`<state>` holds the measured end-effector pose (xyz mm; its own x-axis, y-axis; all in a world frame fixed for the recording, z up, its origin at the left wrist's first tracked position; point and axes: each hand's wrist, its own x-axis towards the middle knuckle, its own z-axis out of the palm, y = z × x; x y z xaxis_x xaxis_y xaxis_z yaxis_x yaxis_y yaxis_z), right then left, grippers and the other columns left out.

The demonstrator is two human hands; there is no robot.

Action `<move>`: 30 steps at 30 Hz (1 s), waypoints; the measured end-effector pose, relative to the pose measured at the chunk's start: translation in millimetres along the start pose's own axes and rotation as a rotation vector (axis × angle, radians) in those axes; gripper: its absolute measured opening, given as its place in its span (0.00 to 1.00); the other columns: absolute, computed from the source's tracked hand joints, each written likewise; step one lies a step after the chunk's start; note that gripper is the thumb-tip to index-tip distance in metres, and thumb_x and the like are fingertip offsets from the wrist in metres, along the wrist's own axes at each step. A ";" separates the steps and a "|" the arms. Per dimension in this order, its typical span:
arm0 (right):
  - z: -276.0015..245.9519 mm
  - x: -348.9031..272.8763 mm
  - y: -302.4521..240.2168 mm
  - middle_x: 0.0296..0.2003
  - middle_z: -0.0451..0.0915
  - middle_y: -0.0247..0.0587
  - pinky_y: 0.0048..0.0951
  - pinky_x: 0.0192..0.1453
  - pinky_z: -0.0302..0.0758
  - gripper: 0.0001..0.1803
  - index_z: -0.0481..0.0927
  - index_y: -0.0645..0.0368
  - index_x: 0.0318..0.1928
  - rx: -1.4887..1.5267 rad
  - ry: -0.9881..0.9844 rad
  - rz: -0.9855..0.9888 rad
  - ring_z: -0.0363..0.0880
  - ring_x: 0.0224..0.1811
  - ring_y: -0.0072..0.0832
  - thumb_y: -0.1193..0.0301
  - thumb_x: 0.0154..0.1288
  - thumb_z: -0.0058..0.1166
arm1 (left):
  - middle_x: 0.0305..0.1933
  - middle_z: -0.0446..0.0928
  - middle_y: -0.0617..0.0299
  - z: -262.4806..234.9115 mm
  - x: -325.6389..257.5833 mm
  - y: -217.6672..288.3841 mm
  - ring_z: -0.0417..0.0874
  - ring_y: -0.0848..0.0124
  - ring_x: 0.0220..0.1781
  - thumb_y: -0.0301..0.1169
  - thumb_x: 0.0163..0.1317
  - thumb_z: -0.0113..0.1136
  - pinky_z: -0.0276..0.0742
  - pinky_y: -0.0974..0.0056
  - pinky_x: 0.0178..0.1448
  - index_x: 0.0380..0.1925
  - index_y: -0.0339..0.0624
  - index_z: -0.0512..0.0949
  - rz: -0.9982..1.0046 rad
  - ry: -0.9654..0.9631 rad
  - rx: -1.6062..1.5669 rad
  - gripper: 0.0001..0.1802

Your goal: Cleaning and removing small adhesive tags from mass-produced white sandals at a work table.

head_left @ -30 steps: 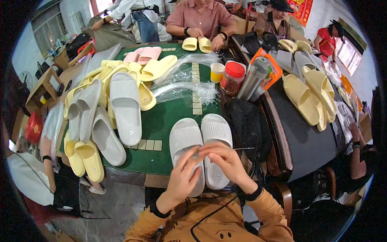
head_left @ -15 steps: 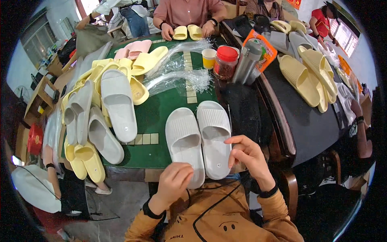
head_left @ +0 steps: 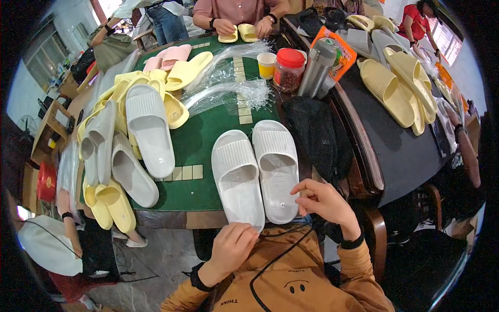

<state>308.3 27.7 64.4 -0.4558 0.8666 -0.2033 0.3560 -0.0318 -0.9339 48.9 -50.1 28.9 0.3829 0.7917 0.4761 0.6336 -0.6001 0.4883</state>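
Note:
Two white slippers lie side by side, soles down, at the near edge of the green table [head_left: 208, 130]. My left hand [head_left: 231, 248] is curled at the heel of the left white slipper [head_left: 236, 174], which overhangs the edge. My right hand [head_left: 323, 204] hovers just right of the right white slipper [head_left: 278, 164], thumb and forefinger stretched toward its heel and nothing visible between them. A black cord [head_left: 270, 260] runs down my orange sweater.
White, grey and yellow slippers [head_left: 140, 125] are piled on the table's left. Clear plastic bags [head_left: 228, 88], a paper cup [head_left: 266, 63], a red-lidded jar [head_left: 289, 70], a steel flask [head_left: 316, 67] and a black mesh bag [head_left: 317, 138] lie beyond. Yellow slippers [head_left: 395, 91] cover the dark table at right. People sit opposite and at left.
Both hands have drawn back off the slippers toward my body. The left has dropped to the left slipper's heel and the right has moved off to the pair's right side.

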 end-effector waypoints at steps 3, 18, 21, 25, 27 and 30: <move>8.0 2.9 4.2 0.22 0.81 0.39 0.26 0.31 0.77 0.14 0.75 0.65 0.50 -0.028 0.107 0.055 0.81 0.24 0.23 0.74 0.66 0.55 | 0.35 0.79 0.56 3.3 1.2 -13.3 0.80 0.55 0.36 0.25 0.53 0.66 0.77 0.57 0.40 0.33 0.38 0.77 -0.059 -0.002 -0.013 0.09; 22.0 61.6 29.0 0.30 0.81 0.49 0.33 0.37 0.78 0.19 0.74 0.64 0.56 -0.453 0.374 -0.452 0.83 0.32 0.40 0.78 0.63 0.54 | 0.54 0.75 0.44 1.4 53.2 -52.7 0.77 0.48 0.55 0.26 0.61 0.60 0.74 0.55 0.58 0.52 0.32 0.74 -0.133 -0.043 -0.091 0.18; 30.8 74.6 20.7 0.41 0.79 0.56 0.43 0.49 0.77 0.18 0.74 0.64 0.54 -0.434 0.395 -0.492 0.79 0.44 0.50 0.73 0.63 0.54 | 0.62 0.69 0.39 1.7 60.0 -57.6 0.72 0.44 0.62 0.32 0.65 0.58 0.70 0.53 0.63 0.60 0.29 0.67 -0.149 -0.127 -0.059 0.27; 41.4 84.3 19.6 0.51 0.73 0.61 0.46 0.58 0.70 0.24 0.70 0.70 0.56 -0.549 0.363 -0.475 0.71 0.55 0.57 0.66 0.66 0.55 | 0.63 0.65 0.36 13.6 66.4 -62.6 0.71 0.42 0.61 0.42 0.62 0.62 0.70 0.50 0.61 0.61 0.24 0.63 -0.139 -0.185 0.058 0.37; 42.7 91.0 24.7 0.53 0.71 0.62 0.48 0.60 0.68 0.27 0.68 0.71 0.58 -0.578 0.319 -0.403 0.69 0.57 0.59 0.63 0.67 0.54 | 0.62 0.65 0.35 21.3 70.1 -65.4 0.71 0.41 0.60 0.43 0.61 0.63 0.70 0.49 0.61 0.61 0.23 0.63 -0.131 -0.212 0.087 0.39; 41.8 103.2 35.3 0.55 0.69 0.64 0.52 0.62 0.66 0.29 0.67 0.71 0.59 -0.644 0.301 -0.388 0.67 0.58 0.60 0.57 0.70 0.50 | 0.60 0.65 0.34 29.8 79.0 -63.7 0.70 0.40 0.59 0.45 0.59 0.64 0.70 0.47 0.60 0.58 0.22 0.64 -0.178 -0.272 0.089 0.39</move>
<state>239.7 95.2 -1.8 -0.4369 0.8568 0.2740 0.6590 0.5122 -0.5507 58.8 54.1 13.6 0.4185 0.8920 0.1708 0.7583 -0.4467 0.4749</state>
